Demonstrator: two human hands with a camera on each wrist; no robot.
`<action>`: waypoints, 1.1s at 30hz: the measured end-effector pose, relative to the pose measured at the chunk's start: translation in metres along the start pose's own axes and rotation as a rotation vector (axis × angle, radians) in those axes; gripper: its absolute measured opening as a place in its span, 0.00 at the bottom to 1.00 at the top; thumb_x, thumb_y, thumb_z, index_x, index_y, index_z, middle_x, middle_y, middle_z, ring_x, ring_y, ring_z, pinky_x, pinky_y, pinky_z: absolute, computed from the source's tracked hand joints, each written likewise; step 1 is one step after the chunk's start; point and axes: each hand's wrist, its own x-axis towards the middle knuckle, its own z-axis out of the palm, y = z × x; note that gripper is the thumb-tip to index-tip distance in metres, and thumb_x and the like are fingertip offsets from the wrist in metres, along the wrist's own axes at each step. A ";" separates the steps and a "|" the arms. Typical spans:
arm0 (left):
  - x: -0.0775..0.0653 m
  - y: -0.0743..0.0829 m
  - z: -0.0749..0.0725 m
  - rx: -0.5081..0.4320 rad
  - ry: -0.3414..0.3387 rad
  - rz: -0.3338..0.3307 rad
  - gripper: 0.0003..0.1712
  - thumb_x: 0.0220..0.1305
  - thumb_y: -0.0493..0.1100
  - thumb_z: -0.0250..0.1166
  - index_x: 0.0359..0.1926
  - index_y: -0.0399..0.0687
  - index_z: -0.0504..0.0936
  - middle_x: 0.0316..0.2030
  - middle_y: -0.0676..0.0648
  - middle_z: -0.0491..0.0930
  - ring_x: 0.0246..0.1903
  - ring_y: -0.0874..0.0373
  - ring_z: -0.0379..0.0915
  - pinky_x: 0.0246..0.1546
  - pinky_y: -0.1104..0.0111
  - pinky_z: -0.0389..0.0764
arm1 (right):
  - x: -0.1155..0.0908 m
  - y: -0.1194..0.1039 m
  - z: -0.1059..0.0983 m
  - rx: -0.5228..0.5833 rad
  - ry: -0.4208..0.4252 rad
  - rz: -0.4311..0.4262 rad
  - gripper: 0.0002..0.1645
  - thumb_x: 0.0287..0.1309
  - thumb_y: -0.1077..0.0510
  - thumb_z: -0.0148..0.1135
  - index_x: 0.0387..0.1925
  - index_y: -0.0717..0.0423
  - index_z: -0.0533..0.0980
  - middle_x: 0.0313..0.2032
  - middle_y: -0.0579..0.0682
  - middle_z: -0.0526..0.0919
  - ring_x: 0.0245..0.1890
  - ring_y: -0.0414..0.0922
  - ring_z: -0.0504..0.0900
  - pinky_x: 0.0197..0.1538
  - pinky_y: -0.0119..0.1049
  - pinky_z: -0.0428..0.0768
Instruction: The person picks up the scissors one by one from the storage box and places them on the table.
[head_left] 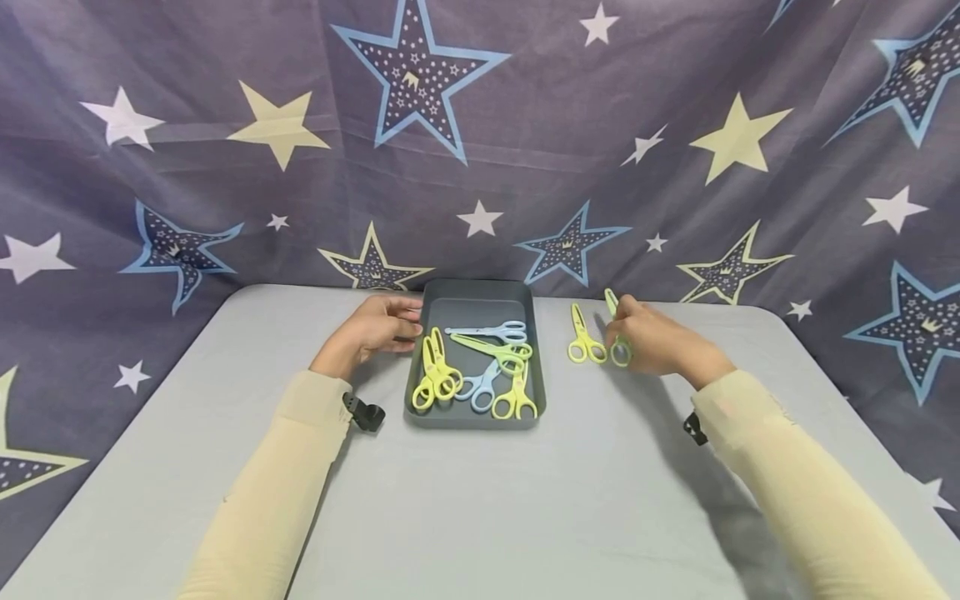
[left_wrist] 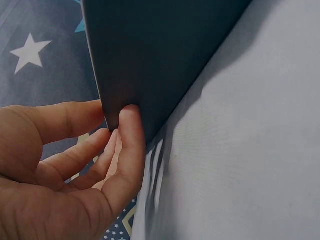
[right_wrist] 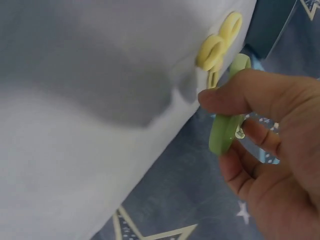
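My right hand (head_left: 648,337) pinches a pair of green scissors (right_wrist: 224,134) by its handle loops, with the blades pointing to the back in the head view. Just left of it, a pair of yellow scissors (head_left: 584,337) lies on the table. My left hand (head_left: 378,329) touches the left wall of a dark grey tray (head_left: 472,421), fingertips at its side and its corner in the left wrist view (left_wrist: 122,120). Inside the tray lie several scissors: yellow scissors (head_left: 424,390) at the left, blue scissors (head_left: 513,332) and green scissors (head_left: 510,357) across the middle, more below them.
A light grey cloth covers the table (head_left: 465,517). Right behind its far edge hangs a dark curtain (head_left: 480,183) printed with stars. A small black wrist camera (head_left: 365,412) sits at the left cuff, another (head_left: 695,429) at the right cuff.
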 end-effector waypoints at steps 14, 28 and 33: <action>-0.001 0.002 0.001 -0.016 0.007 -0.006 0.37 0.66 0.23 0.61 0.75 0.34 0.63 0.67 0.30 0.67 0.52 0.46 0.76 0.50 0.60 0.87 | 0.008 0.026 0.012 0.043 -0.058 0.034 0.22 0.35 0.74 0.69 0.39 0.59 0.87 0.39 0.56 0.78 0.43 0.51 0.73 0.49 0.49 0.81; -0.004 0.005 0.001 -0.017 0.006 -0.003 0.36 0.66 0.24 0.61 0.74 0.36 0.65 0.67 0.32 0.68 0.55 0.44 0.75 0.52 0.58 0.86 | 0.010 0.027 0.014 0.096 -0.132 0.125 0.29 0.31 0.79 0.62 0.40 0.57 0.86 0.39 0.54 0.79 0.42 0.51 0.76 0.53 0.51 0.81; -0.004 0.003 0.001 -0.015 0.012 -0.008 0.36 0.66 0.24 0.61 0.74 0.35 0.65 0.66 0.32 0.68 0.52 0.46 0.76 0.51 0.58 0.86 | 0.011 0.026 0.014 0.112 -0.141 0.142 0.31 0.32 0.80 0.62 0.43 0.59 0.87 0.41 0.55 0.81 0.44 0.53 0.78 0.55 0.52 0.82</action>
